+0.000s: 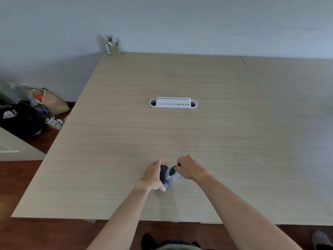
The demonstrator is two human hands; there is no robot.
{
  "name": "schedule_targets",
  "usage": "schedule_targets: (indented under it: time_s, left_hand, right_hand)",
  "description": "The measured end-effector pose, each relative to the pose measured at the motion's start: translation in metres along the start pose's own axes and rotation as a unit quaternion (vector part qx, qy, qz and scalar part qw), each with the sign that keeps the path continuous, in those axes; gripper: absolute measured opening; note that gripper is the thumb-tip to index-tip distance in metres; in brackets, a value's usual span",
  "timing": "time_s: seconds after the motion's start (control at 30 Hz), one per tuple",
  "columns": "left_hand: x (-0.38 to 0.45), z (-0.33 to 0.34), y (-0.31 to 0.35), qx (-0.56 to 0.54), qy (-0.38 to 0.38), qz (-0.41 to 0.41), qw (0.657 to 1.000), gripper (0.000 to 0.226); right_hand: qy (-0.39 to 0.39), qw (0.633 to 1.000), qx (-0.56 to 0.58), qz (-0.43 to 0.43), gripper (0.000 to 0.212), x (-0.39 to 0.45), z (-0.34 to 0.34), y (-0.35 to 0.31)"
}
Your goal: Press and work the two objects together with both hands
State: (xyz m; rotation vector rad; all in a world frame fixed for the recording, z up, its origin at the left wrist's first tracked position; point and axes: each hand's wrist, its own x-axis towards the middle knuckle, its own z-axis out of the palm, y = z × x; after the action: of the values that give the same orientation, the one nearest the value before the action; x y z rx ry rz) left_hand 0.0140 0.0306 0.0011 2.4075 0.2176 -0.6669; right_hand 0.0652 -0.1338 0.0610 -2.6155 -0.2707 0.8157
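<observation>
At your far left, about nine o'clock, bags and a bottle [38, 105] lie on the floor. Your left hand [153, 175] curls round a dark oblong object [163, 175] low on the surface [111, 134], near six o'clock; its long axis runs roughly twelve to six. A clear wrapping [177, 177], blurred, lies just beside it. Your right hand [189, 168] pinches a small dark piece [173, 170] at the object's upper right. Both hands lie equally near. A white cable port [173, 102] sits at twelve o'clock.
</observation>
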Motion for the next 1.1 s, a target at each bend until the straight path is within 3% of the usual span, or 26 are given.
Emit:
schedule_targets:
  time_s: [0.13, 0.27, 0.4, 0.5, 0.67, 0.83, 0.93, 1.03, 1.1]
  left_hand:
    - [-0.003, 0.008, 0.003, 0.016, 0.054, -0.006, 0.998, 0.116]
    - [-0.003, 0.009, 0.003, 0.008, 0.055, -0.012, 0.998, 0.11]
    - [-0.005, 0.007, 0.002, -0.021, 0.055, -0.031, 0.998, 0.117]
    - [-0.007, 0.008, 0.004, -0.005, 0.055, -0.035, 0.998, 0.106]
    - [-0.008, 0.013, 0.003, -0.027, 0.051, -0.061, 0.996, 0.089]
    - [-0.007, 0.012, 0.005, -0.013, 0.046, -0.089, 0.995, 0.092]
    - [-0.006, 0.011, 0.007, 0.006, 0.038, -0.099, 0.994, 0.089]
    - [-0.005, 0.009, 0.009, 0.007, 0.032, -0.103, 0.994, 0.089]
    - [-0.005, 0.008, 0.01, 0.01, 0.029, -0.107, 0.994, 0.091]
  right_hand:
    - [0.021, 0.999, 0.021, -0.032, 0.018, 0.0, 0.007, -0.005]
    - [0.071, 0.994, 0.074, -0.04, 0.019, 0.001, 0.01, -0.004]
    - [0.013, 0.999, 0.014, -0.03, 0.02, -0.004, 0.01, -0.003]
    - [0.027, 1.0, -0.013, -0.005, 0.018, -0.002, 0.004, 0.001]
    - [0.005, 0.999, 0.033, -0.031, 0.026, 0.005, 0.006, -0.009]
    - [0.016, 0.996, -0.087, -0.015, 0.021, 0.004, 0.01, -0.009]
    - [0.042, 0.996, -0.075, -0.018, 0.02, 0.006, 0.007, -0.013]
    - [0.01, 0.999, -0.015, -0.029, 0.02, 0.007, 0.011, -0.014]
    - [-0.009, 0.999, -0.035, -0.027, 0.021, 0.003, 0.014, -0.009]
